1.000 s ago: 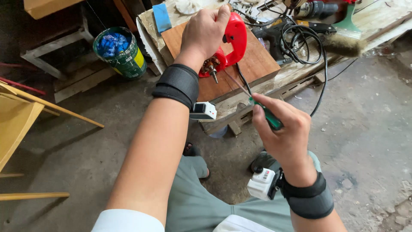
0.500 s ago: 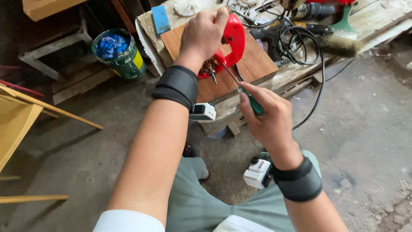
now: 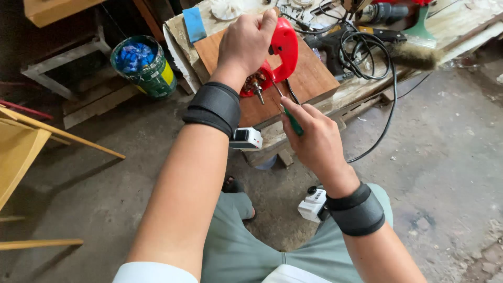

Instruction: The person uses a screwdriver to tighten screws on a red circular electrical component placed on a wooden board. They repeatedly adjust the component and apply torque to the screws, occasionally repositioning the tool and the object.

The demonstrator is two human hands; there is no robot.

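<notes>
Crowding the worktop are a black cable, a brush and a drill. On a wooden board, the left hand grips the red tool housing. Just below, the right hand clutches a green-handled screwdriver, its shaft slanting up-left toward the housing.

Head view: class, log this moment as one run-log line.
left hand: holds red tool on wooden board | right hand: holds green screwdriver, tip at tool
</notes>
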